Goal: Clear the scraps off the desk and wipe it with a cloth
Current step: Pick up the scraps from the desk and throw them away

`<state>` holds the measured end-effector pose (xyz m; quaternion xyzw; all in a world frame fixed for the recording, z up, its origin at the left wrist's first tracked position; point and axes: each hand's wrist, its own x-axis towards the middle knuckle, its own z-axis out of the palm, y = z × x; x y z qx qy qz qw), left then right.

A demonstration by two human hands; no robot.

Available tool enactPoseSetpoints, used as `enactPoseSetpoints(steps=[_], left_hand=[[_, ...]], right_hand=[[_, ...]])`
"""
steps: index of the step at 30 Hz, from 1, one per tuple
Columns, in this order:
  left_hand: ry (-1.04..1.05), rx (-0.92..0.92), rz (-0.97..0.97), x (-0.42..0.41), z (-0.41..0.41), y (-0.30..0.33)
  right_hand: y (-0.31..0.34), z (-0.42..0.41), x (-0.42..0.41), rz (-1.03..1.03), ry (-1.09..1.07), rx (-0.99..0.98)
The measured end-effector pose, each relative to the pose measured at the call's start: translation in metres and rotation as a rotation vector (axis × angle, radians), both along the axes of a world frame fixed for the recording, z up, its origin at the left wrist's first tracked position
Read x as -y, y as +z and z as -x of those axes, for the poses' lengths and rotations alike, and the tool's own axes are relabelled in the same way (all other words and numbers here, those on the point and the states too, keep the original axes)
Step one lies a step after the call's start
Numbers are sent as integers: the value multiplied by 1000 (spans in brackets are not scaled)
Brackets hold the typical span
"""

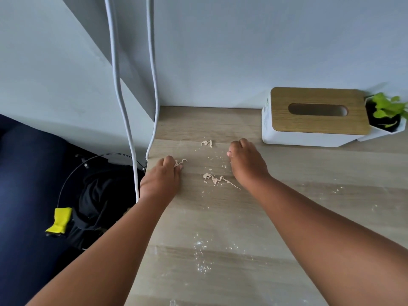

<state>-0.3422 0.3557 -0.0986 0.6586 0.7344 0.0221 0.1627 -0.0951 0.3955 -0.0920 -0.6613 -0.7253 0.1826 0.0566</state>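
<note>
Pale pinkish scraps lie on the light wooden desk [220,217]: a long curled scrap [215,179] in the middle, a small one [207,143] farther back, and fine crumbs and white dust scattered around. My left hand [162,180] rests near the desk's left edge, its fingertips pinching a scrap [180,162]. My right hand [245,162] is curled into a loose fist on the desk, to the right of the scraps; whether it holds anything is hidden. No cloth is in view.
A white tissue box with a wooden lid [313,117] stands at the back right, next to a small potted plant [386,113]. Two white cables [123,107] hang down past the desk's left edge. Below left lie dark bags and a yellow item [59,219].
</note>
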Motion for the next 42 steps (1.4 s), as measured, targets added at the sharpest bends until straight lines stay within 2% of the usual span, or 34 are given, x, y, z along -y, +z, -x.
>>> enactPoseSetpoints(steps=[8, 12, 19, 26, 30, 34, 42], left_hand=[[94, 176, -21, 4, 1, 1], [38, 192, 4, -3, 0, 5], [-87, 320, -102, -13, -14, 21], [-162, 261, -136, -40, -36, 19], [-182, 312, -119, -55, -45, 14], [-237, 277, -131, -66, -51, 12], [-224, 187, -5, -82, -62, 6]], right_hand=[[10, 2, 13, 32, -141, -107], [10, -3, 23, 18, -130, -169], [15, -4, 44, -40, -36, -291], [13, 4, 63, -54, 59, -217], [10, 11, 67, -69, 96, -131], [9, 20, 69, -69, 98, -89], [1, 28, 65, -91, 180, -2]])
